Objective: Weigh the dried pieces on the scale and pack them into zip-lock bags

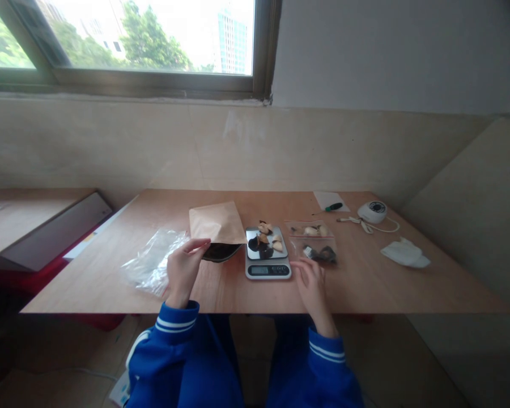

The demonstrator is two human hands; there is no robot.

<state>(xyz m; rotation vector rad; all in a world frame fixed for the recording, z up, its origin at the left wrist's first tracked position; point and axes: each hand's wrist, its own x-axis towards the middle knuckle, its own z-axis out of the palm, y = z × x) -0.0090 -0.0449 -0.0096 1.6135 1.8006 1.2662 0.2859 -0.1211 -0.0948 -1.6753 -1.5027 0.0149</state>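
Note:
My left hand pinches the mouth edge of a brown kraft paper bag, whose dark inside shows below the edge. Right of the bag stands a white digital kitchen scale. On its mirror-like plate lie pale garlic-like cloves, dark dried pieces and brown dried pieces. By the scale's lower right corner is my right hand, holding nothing visible, its index finger stretched toward the scale and the others loosely bent. Whether that fingertip touches the scale, I cannot tell.
Clear plastic bags lie left of my left hand. Zip bags hold pale pieces and a dark cable. Farther right are a green-handled screwdriver on paper, a white dome camera with its cable, and a crumpled white cloth.

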